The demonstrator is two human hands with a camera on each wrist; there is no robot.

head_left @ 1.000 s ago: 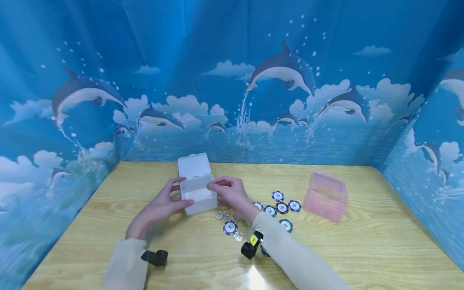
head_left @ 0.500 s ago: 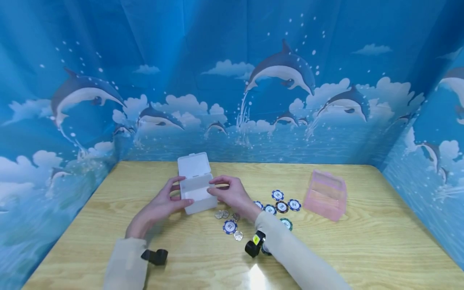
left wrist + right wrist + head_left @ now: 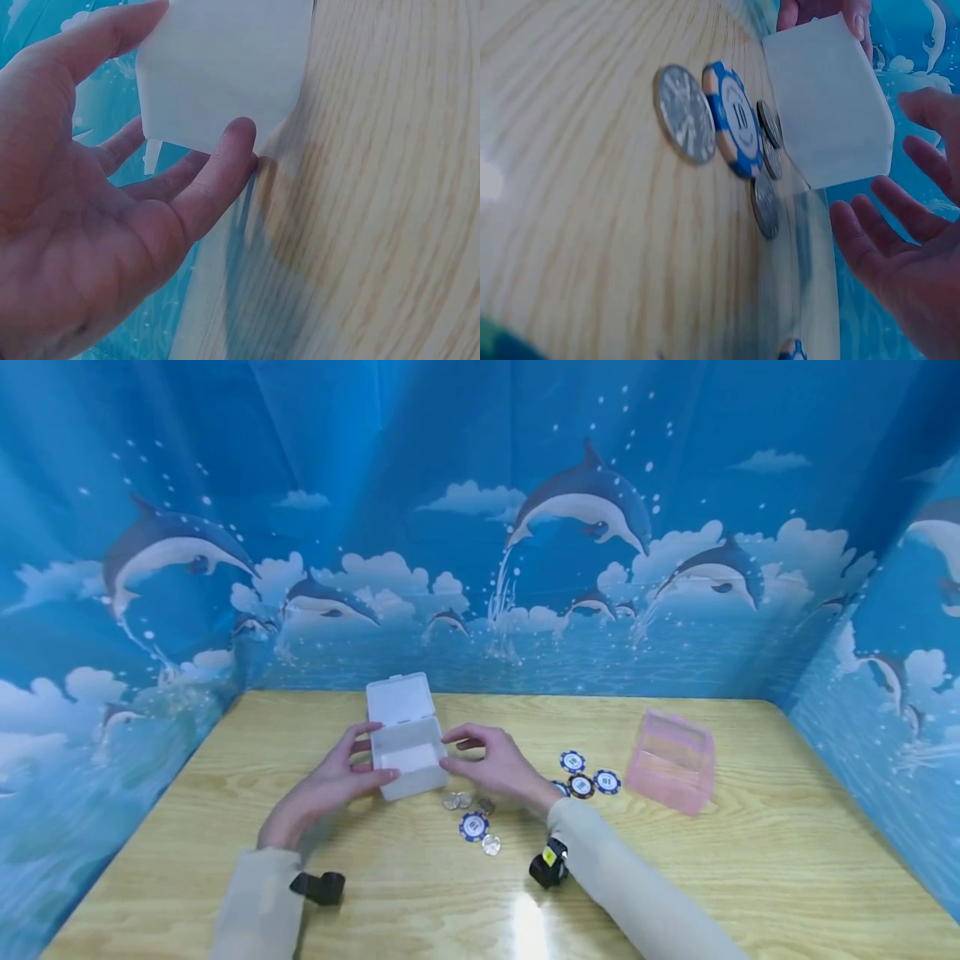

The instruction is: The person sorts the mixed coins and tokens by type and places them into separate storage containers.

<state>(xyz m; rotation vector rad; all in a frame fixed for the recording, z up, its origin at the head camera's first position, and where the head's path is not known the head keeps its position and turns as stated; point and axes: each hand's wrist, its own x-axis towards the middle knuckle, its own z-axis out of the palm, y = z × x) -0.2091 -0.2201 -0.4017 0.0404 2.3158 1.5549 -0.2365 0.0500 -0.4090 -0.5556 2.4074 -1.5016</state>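
A small white plastic box stands on the table with its lid flipped back. My left hand grips its left side, the thumb at the front corner. In the left wrist view, fingers of the left hand lie along the white wall. Beside the right wall is my right hand, fingers parted and nothing held between them. The right wrist view shows the right hand close to the box. Several silver coins and a blue-and-white poker chip lie in front.
A pink translucent box sits at the right of the wooden table. Several poker chips lie between it and my right hand, some partly behind the forearm. A blue dolphin-print curtain borders the back and sides.
My right hand has drawn from over the box's opening to its right side, and its fingertips have parted. The right forearm now covers more of the chips. The left hand keeps its hold.
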